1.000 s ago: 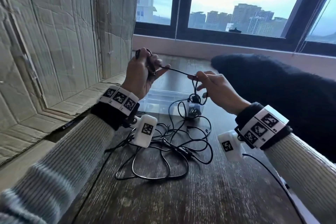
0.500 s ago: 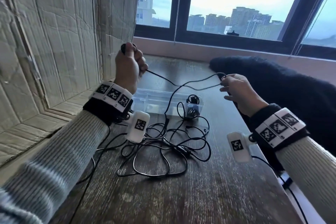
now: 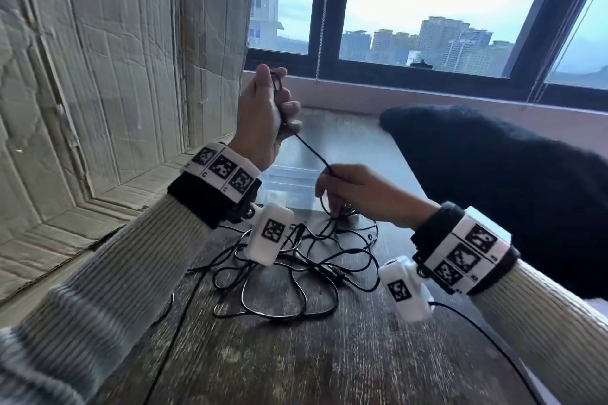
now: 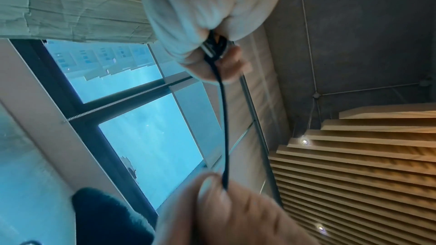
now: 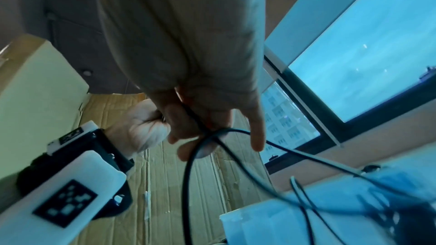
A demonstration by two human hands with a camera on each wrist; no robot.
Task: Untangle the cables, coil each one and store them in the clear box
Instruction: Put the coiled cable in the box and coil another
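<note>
A tangle of thin black cables [image 3: 296, 273] lies on the dark wooden table [image 3: 329, 355]. My left hand [image 3: 266, 115] is raised and grips a small coil of one black cable [image 3: 312, 151] [image 4: 223, 118], with a loop poking out above the fist. That cable runs taut down to my right hand [image 3: 348, 191], which pinches it between thumb and fingers [image 5: 198, 128]. Below the right hand the cable [image 5: 188, 174] drops in a loop toward the pile. The clear box [image 3: 289, 181] stands behind the hands, mostly hidden by them.
Flattened cardboard [image 3: 98, 76] leans along the left side and lies under the left arm. A dark fuzzy cushion [image 3: 493, 174] fills the right side of the table. A window and sill [image 3: 427, 89] close off the far edge.
My right hand has come back in from the right and now pinches the cable close below the left hand. The slack span between the hands is now short and taut.
</note>
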